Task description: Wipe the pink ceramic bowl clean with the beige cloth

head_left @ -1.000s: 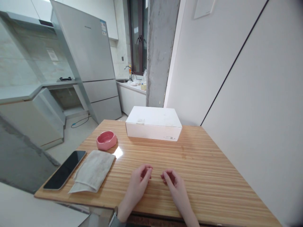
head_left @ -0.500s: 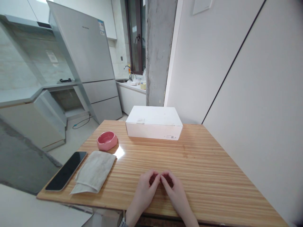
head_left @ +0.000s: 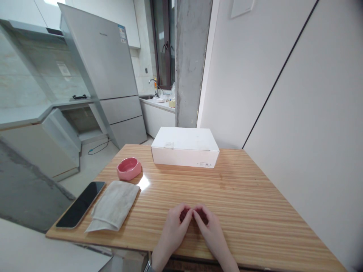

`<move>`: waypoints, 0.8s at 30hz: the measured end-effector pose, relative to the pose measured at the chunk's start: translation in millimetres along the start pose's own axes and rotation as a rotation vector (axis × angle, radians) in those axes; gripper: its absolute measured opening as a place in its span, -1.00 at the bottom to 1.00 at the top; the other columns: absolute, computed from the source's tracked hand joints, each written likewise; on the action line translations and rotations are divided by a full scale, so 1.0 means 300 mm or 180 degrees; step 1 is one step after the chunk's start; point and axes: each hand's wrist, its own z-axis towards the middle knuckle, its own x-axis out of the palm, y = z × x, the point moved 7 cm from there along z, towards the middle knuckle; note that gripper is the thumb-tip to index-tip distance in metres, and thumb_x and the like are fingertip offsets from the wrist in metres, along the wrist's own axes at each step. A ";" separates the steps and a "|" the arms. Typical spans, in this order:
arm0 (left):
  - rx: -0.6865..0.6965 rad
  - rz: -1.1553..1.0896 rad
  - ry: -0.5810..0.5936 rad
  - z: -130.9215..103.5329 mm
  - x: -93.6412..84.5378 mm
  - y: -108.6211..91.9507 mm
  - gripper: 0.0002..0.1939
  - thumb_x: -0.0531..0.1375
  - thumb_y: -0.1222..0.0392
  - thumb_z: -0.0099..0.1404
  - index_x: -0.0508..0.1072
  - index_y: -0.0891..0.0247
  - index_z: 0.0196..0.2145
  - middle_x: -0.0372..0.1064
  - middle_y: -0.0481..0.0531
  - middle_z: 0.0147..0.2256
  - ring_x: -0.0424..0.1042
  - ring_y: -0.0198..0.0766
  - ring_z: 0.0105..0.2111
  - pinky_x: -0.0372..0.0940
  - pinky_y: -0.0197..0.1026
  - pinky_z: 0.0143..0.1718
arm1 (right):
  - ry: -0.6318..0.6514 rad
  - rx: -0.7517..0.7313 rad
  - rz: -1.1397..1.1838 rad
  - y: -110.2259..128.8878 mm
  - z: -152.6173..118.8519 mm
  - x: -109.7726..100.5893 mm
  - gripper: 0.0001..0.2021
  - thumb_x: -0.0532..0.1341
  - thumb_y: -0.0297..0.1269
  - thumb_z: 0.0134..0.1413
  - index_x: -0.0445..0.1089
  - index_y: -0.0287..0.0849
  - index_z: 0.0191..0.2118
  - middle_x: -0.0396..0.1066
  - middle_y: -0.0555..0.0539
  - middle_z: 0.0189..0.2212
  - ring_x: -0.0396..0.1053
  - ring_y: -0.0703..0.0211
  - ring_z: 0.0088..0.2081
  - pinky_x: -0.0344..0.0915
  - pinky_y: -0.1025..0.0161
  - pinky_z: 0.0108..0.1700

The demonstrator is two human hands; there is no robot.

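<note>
Your left hand (head_left: 178, 223) and right hand (head_left: 207, 223) touch at the curled fingertips. Whether they pinch anything, I can't tell.

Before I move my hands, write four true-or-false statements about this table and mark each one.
1. The left hand and right hand are together at the fingertips. True.
2. The pink bowl sits on the cloth. False: the bowl rests on the table, beyond the cloth.
3. The phone lies left of the cloth. True.
4. The white box is open. False: its top is closed.
</note>
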 end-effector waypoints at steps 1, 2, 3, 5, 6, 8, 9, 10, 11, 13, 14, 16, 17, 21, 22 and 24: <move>0.0000 0.0000 -0.0005 0.000 0.000 0.001 -0.70 0.06 0.05 0.37 0.51 0.24 -0.34 0.48 0.01 -0.40 0.41 -0.26 -0.39 0.22 -0.27 -0.34 | 0.0000 0.0002 -0.0019 -0.002 0.000 0.000 -0.77 0.13 -0.10 0.20 0.39 -0.12 -0.34 0.50 -0.09 -0.37 0.47 0.04 -0.29 0.34 0.19 -0.18; 0.0000 -0.0002 -0.0007 0.000 0.000 0.002 -0.70 0.06 0.05 0.37 0.51 0.24 -0.34 0.48 0.01 -0.41 0.41 -0.26 -0.39 0.22 -0.27 -0.34 | -0.0002 0.0006 -0.0038 -0.004 0.000 0.000 -0.77 0.13 -0.10 0.20 0.39 -0.12 -0.33 0.51 -0.09 -0.37 0.47 0.04 -0.28 0.34 0.18 -0.18; 0.0000 -0.0004 -0.0008 0.000 0.001 0.002 -0.70 0.06 0.05 0.37 0.51 0.24 -0.34 0.48 0.00 -0.41 0.41 -0.26 -0.39 0.21 -0.27 -0.35 | -0.0006 0.0011 -0.0053 -0.006 0.000 -0.001 -0.77 0.13 -0.10 0.20 0.39 -0.12 -0.33 0.51 -0.10 -0.36 0.47 0.04 -0.28 0.34 0.18 -0.17; -0.0006 -0.0009 -0.0006 0.000 0.002 0.003 -0.70 0.06 0.04 0.37 0.50 0.24 -0.34 0.48 0.00 -0.41 0.41 -0.26 -0.39 0.21 -0.27 -0.34 | -0.0014 0.0013 -0.0074 -0.008 0.000 -0.001 -0.77 0.12 -0.10 0.20 0.39 -0.12 -0.33 0.50 -0.10 -0.36 0.47 0.04 -0.27 0.34 0.17 -0.16; -0.0010 -0.0011 -0.0001 0.001 0.002 0.004 -0.70 0.06 0.04 0.37 0.50 0.24 -0.34 0.48 0.00 -0.41 0.41 -0.26 -0.39 0.21 -0.27 -0.34 | -0.0011 0.0007 -0.0075 -0.008 0.000 -0.001 -0.77 0.12 -0.10 0.21 0.39 -0.12 -0.33 0.50 -0.10 -0.36 0.47 0.04 -0.27 0.34 0.17 -0.16; -0.0021 -0.0009 0.0013 0.001 0.003 0.004 -0.70 0.06 0.04 0.37 0.50 0.24 -0.33 0.48 0.00 -0.40 0.41 -0.26 -0.39 0.21 -0.27 -0.34 | -0.0002 -0.0002 -0.0065 -0.007 -0.001 0.000 -0.77 0.12 -0.10 0.21 0.39 -0.12 -0.33 0.50 -0.09 -0.37 0.47 0.04 -0.28 0.34 0.17 -0.17; -0.0021 -0.0005 0.0015 0.001 0.003 0.003 -0.70 0.06 0.03 0.37 0.50 0.23 -0.33 0.48 0.00 -0.40 0.41 -0.26 -0.39 0.22 -0.27 -0.34 | 0.0000 0.0000 -0.0053 -0.007 -0.002 0.001 -0.77 0.12 -0.10 0.21 0.39 -0.12 -0.33 0.50 -0.09 -0.37 0.47 0.04 -0.28 0.34 0.18 -0.17; -0.0017 0.0000 0.0015 0.001 0.002 0.002 -0.70 0.06 0.03 0.37 0.50 0.23 -0.33 0.48 0.00 -0.40 0.41 -0.26 -0.39 0.22 -0.27 -0.34 | -0.0004 0.0001 -0.0041 -0.007 -0.002 0.001 -0.77 0.12 -0.11 0.21 0.39 -0.12 -0.33 0.50 -0.09 -0.37 0.47 0.04 -0.28 0.34 0.18 -0.17; -0.0013 0.0007 0.0010 0.002 0.001 0.001 -0.70 0.06 0.03 0.37 0.51 0.23 -0.33 0.48 0.00 -0.40 0.41 -0.26 -0.39 0.22 -0.27 -0.33 | -0.0010 0.0002 -0.0032 -0.007 -0.002 0.001 -0.77 0.12 -0.11 0.21 0.39 -0.13 -0.33 0.50 -0.09 -0.36 0.47 0.05 -0.28 0.34 0.18 -0.17; -0.0010 0.0027 -0.0007 0.003 -0.002 -0.001 -0.70 0.06 0.04 0.37 0.51 0.23 -0.33 0.48 0.01 -0.39 0.41 -0.25 -0.38 0.22 -0.26 -0.33 | -0.0022 0.0002 -0.0029 -0.006 -0.002 0.001 -0.78 0.13 -0.10 0.20 0.39 -0.13 -0.33 0.50 -0.09 -0.36 0.47 0.05 -0.28 0.34 0.18 -0.18; -0.0009 0.0035 -0.0015 0.003 -0.003 -0.003 -0.70 0.06 0.04 0.37 0.51 0.23 -0.33 0.48 0.01 -0.39 0.41 -0.25 -0.38 0.22 -0.26 -0.32 | -0.0021 0.0001 -0.0030 -0.005 -0.002 0.001 -0.77 0.13 -0.10 0.20 0.39 -0.13 -0.33 0.50 -0.09 -0.37 0.47 0.05 -0.29 0.35 0.18 -0.18; -0.0007 0.0036 -0.0016 0.003 -0.004 -0.005 -0.71 0.06 0.05 0.37 0.51 0.23 -0.33 0.49 0.01 -0.39 0.41 -0.25 -0.38 0.23 -0.26 -0.32 | -0.0010 0.0003 -0.0033 -0.003 -0.001 0.001 -0.77 0.12 -0.10 0.20 0.38 -0.13 -0.33 0.50 -0.09 -0.37 0.47 0.05 -0.29 0.35 0.19 -0.19; -0.0006 0.0027 -0.0009 0.002 -0.004 -0.007 -0.71 0.06 0.05 0.37 0.51 0.23 -0.33 0.49 0.01 -0.39 0.41 -0.25 -0.38 0.23 -0.26 -0.32 | -0.0004 0.0002 -0.0036 -0.001 -0.001 0.000 -0.77 0.12 -0.10 0.21 0.38 -0.13 -0.33 0.50 -0.09 -0.37 0.47 0.05 -0.29 0.35 0.19 -0.19; -0.0028 -0.0002 0.0010 -0.001 -0.002 -0.008 -0.71 0.06 0.05 0.37 0.51 0.23 -0.32 0.49 0.01 -0.39 0.42 -0.25 -0.37 0.23 -0.26 -0.32 | -0.0021 -0.0004 -0.0084 0.001 0.001 -0.002 -0.77 0.12 -0.09 0.20 0.38 -0.13 -0.34 0.50 -0.10 -0.37 0.47 0.05 -0.28 0.34 0.19 -0.18; -0.0031 0.0006 0.0006 -0.001 -0.002 -0.008 -0.71 0.06 0.05 0.37 0.51 0.23 -0.33 0.49 0.01 -0.39 0.42 -0.25 -0.37 0.23 -0.26 -0.32 | -0.0025 -0.0004 -0.0093 0.000 0.002 -0.002 -0.77 0.12 -0.09 0.20 0.38 -0.13 -0.34 0.50 -0.10 -0.36 0.47 0.04 -0.28 0.34 0.18 -0.17; -0.0026 0.0024 -0.0006 -0.002 -0.003 -0.008 -0.70 0.06 0.05 0.37 0.51 0.23 -0.33 0.48 0.01 -0.39 0.42 -0.25 -0.37 0.23 -0.26 -0.32 | -0.0030 -0.0002 -0.0096 -0.003 0.002 -0.002 -0.76 0.12 -0.09 0.21 0.39 -0.13 -0.33 0.50 -0.10 -0.36 0.47 0.04 -0.27 0.35 0.18 -0.17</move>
